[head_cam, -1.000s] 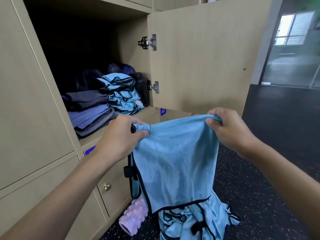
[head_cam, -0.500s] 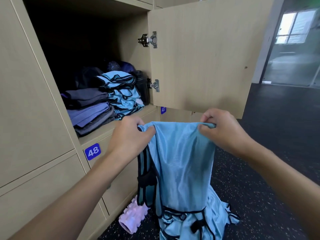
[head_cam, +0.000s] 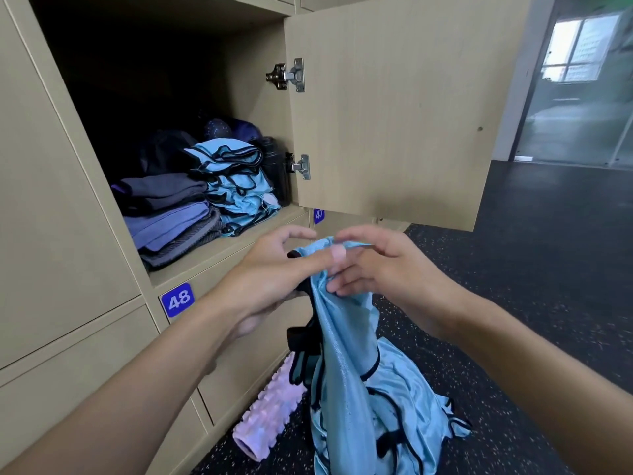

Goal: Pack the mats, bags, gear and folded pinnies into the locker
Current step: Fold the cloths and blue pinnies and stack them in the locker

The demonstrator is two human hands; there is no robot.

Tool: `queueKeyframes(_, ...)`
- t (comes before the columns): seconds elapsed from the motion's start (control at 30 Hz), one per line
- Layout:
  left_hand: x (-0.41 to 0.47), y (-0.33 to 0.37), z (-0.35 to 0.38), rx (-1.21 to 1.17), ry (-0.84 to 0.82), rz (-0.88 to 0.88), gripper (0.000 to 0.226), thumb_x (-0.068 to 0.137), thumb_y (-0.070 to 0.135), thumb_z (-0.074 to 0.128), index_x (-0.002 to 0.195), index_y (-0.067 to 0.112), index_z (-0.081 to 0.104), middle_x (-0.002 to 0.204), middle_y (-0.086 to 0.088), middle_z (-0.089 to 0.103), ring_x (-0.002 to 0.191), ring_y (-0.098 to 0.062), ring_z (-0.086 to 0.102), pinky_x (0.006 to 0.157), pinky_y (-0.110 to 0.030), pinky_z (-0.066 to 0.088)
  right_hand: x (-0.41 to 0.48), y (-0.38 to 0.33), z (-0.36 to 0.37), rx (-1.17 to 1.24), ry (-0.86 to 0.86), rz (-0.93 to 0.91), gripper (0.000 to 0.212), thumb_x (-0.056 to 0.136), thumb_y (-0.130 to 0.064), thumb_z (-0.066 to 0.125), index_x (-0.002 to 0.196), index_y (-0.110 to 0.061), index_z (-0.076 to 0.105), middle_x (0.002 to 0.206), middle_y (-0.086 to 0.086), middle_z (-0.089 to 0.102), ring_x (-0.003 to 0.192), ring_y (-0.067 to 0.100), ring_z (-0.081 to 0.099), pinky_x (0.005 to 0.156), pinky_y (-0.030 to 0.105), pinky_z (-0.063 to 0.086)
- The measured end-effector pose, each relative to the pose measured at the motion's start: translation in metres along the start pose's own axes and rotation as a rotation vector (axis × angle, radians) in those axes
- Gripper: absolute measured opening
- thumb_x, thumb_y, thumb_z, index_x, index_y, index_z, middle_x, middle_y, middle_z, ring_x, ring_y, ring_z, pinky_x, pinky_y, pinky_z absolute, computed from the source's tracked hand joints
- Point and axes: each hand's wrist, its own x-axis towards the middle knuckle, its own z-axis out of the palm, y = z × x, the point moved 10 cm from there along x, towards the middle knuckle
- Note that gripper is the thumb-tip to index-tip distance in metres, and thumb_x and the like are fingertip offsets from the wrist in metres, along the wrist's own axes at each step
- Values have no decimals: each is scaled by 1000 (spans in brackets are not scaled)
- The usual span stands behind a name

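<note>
Pinny [head_cam: 342, 341] hangs bunched between both hands before the open locker [head_cam: 219, 250]. The left hand [head_cam: 270, 272] pinches its top under the thumb; the right hand [head_cam: 380, 272], fingers loosely curled, gathers the cloth. Folding seems underway; next it likely needs doubling over neatly, then laying on the folded stack [head_cam: 236, 186].

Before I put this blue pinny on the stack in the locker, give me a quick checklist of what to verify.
1. Locker door open: ok.
2. Pinny gripped: ok, left hand and right hand pinch its top edge together.
3. Pinny folded small: not ok, it hangs down long.
4. Black straps tucked: not ok, they dangle on the left side.
5. Room above folded pinny stack: ok.
6. Everything packed: not ok, foam roller and pinny pile lie on the floor.
</note>
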Motion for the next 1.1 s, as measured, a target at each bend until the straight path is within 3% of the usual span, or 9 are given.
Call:
queueKeyframes(0.17,-1,5,-10,-6,48,57,63,65,9,91,117,30,62,105,-22,72,85,-22,67,87,-36,55,-3,-11,0,90,-50,-81,42,96,13,38,129,-13,44,98,17,73,86,27,70,84,35,59)
queueKeyframes(0.3,-2,18,-14,-161,4,83,48,82,-7,71,120,20,60,98,-18,73,80,-22,66,75,-33,56,-1,-17,-35,-61,242,-197,42,91,3,60,124,-21,48,97,1,69,84,9,61,76,24,48)
queueKeyframes(0.43,-3,29,-23,-339,-22,96,42,87,-3,64,125,16,60,98,-6,74,83,-17,69,76,-29,57,1,10,-9,-48,-60,-4,104,70,-26,88,147,-43,21,133,-5,60,121,13,59,103,38,47)
queueKeyframes(0.5,0,28,-32,-441,43,95,43,86,0,65,127,12,59,99,-5,74,83,-15,71,77,-31,60,-5,13,8,-10,-178,16,98,74,-7,85,146,-38,26,128,2,65,113,18,66,98,41,53)
queueKeyframes(0.63,1,11,-29,-540,117,18,78,77,23,82,143,7,44,119,-11,71,104,-25,71,90,-44,58,0,10,1,60,10,-12,81,76,8,76,137,-29,37,107,9,73,93,26,73,83,47,59)
queueKeyframes(0.77,-9,-2,9,-387,-56,-56,111,64,22,90,149,41,22,112,-1,75,99,-26,73,86,-49,58,-2,0,-26,197,235,-77,79,83,3,72,136,-39,32,98,3,71,78,20,73,67,35,61)
queueKeyframes(0.9,-10,-2,16,-297,-84,4,118,74,-1,79,149,57,7,109,-6,76,99,-27,73,84,-42,59,-3,-2,-47,161,361,-103,82,85,-9,75,141,-45,28,110,5,66,90,20,73,75,40,62)
queueKeyframes(1.03,-8,5,-3,-334,90,91,113,75,-10,78,147,55,19,103,-17,75,95,-33,73,83,-48,60,0,7,-27,93,147,-33,91,71,-23,87,131,-60,30,134,5,56,113,22,65,94,45,56)
queueKeyframes(1.1,-7,5,-15,-378,216,136,108,69,-5,84,140,57,30,113,-22,70,95,-37,72,82,-55,59,-2,6,-16,84,63,-51,85,73,-7,84,135,-44,38,124,2,64,107,17,68,91,35,57)
